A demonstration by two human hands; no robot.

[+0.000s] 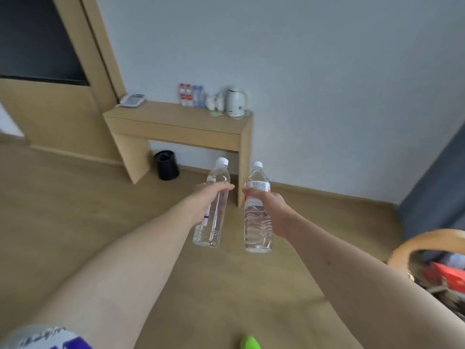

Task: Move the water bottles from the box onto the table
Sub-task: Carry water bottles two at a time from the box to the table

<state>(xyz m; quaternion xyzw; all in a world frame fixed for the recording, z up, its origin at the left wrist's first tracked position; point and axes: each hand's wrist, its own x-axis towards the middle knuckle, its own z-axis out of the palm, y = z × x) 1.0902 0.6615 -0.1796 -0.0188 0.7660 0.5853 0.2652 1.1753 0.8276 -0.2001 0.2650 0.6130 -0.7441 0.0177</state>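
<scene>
Carrying is the step in hand: the left hand grips one bottle, the right hand another bottle (both upright, in mid-air). Next, probably, standing them on the table, beside the blurred bottles there.

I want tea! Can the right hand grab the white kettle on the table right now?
Probably not yet. The right hand already has its grip around a water bottle, and the kettle stands far off at the table's right end. Open floor lies between, so nothing blocks walking closer.
</scene>
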